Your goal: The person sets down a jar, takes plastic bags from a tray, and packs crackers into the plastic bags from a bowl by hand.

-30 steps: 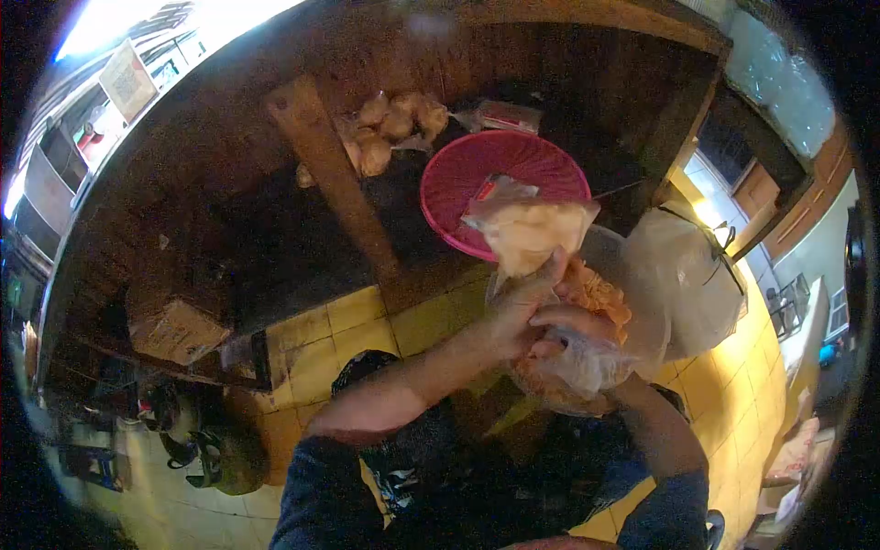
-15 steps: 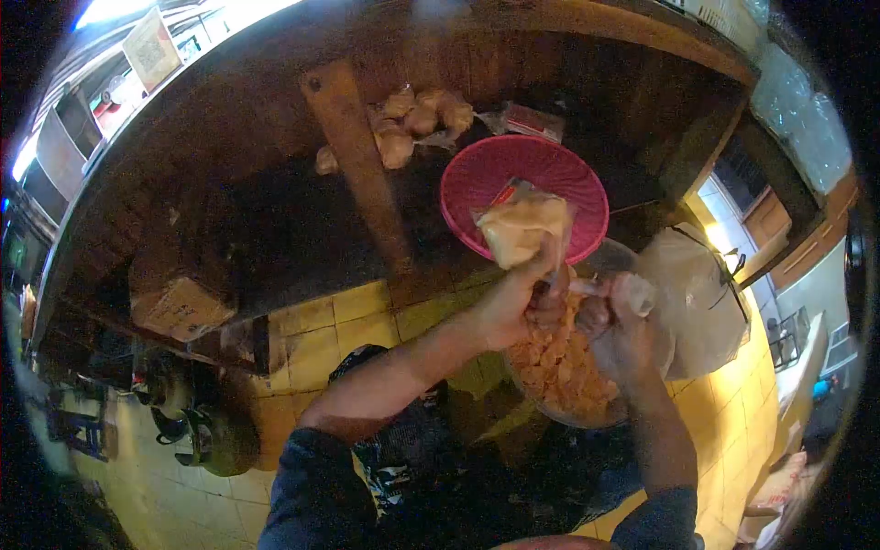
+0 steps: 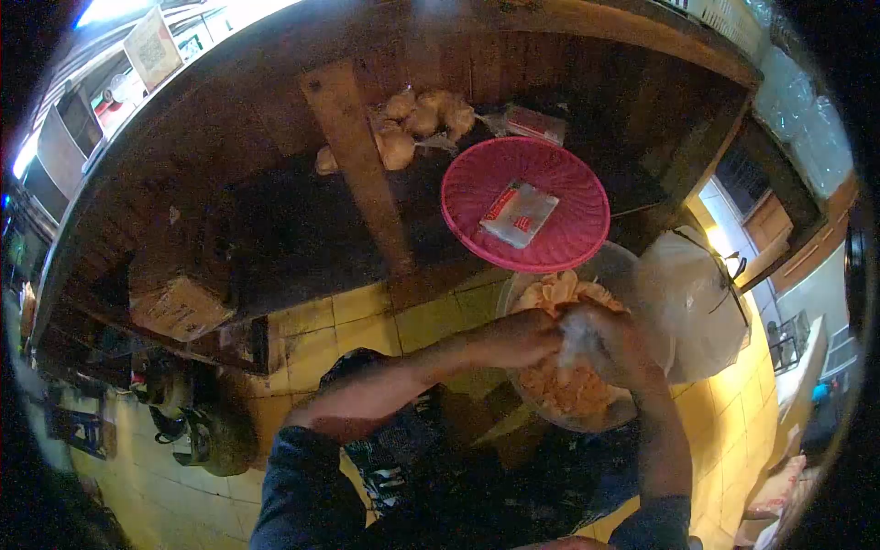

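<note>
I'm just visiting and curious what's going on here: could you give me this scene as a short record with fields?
Left hand: at whitish plastic, grip unclear
Right hand: at the same plastic
Below the hands: orange chips in a see-through container
Beyond the container: pink tray, a red-printed packet lying on it
Right of the container: large whitish bag

Under both hands (image 3: 532,337), chips (image 3: 570,394) lie in a bowl (image 3: 620,264); ahead, a basket (image 3: 579,203) holds a packet (image 3: 520,215); rightward stands a plastic bag (image 3: 692,307).
</note>
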Demonstrator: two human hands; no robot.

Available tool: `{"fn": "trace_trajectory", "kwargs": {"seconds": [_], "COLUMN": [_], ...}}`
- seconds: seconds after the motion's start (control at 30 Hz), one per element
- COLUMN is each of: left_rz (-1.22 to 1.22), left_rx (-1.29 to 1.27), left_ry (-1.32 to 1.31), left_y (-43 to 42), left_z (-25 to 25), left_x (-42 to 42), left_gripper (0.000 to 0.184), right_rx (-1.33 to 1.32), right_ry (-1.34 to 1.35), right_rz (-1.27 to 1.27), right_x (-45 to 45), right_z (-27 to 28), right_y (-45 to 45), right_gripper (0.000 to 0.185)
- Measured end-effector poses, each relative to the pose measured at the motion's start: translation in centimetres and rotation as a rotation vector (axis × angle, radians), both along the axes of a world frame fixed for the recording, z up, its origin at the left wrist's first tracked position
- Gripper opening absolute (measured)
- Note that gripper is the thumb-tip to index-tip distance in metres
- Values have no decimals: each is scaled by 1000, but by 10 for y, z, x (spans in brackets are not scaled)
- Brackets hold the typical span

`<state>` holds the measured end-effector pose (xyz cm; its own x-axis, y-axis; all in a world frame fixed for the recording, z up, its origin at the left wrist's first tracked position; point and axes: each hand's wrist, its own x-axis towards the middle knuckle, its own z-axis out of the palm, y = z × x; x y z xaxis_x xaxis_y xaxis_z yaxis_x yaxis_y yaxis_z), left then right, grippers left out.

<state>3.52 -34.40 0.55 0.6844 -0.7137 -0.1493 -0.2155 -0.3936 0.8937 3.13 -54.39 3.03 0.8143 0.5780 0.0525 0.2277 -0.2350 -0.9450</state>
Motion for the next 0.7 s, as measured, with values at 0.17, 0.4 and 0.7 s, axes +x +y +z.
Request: {"fn": "trace_trajectory", "kwargs": {"seconds": [0.17, 0.4, 0.7], "left_rz": [196, 343, 441], "left_rx": [177, -114, -318], "left_ry": [-684, -774, -465], "left_y": [-6, -9, -21], "left_z": [8, 11, 6], "left_x": [-9, -3, -6], "left_gripper": [26, 21, 20], "right_rx": [-248, 42, 87], "right_ry": [-265, -57, -327], "right_rz": [-99, -457, -302], "right_x": [17, 13, 16], "right_z": [-23, -9, -23], "right_y": [-5, 8, 4], "right_gripper": [23, 21, 34]}}
